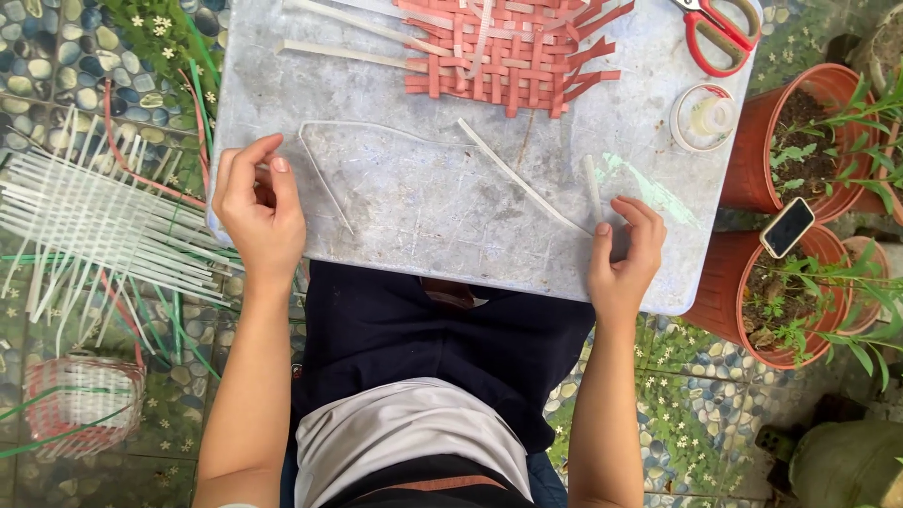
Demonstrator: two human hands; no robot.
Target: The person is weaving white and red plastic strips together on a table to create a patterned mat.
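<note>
On the grey tabletop (423, 216), nearer the person than the red woven mat (508, 56), the left hand (259, 212) pinches one end of a thin white strip (376, 127) while the right hand (625, 249), half curled, pinches the other end, keeping it flat and stretched.

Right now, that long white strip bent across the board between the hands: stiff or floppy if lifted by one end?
Probably floppy yet springy: the white strip is thin, flat and already kinked across the grey board. Likely very light, so it may slide easily. The right hand pinches one end; the left hand is near the other bend.
</note>
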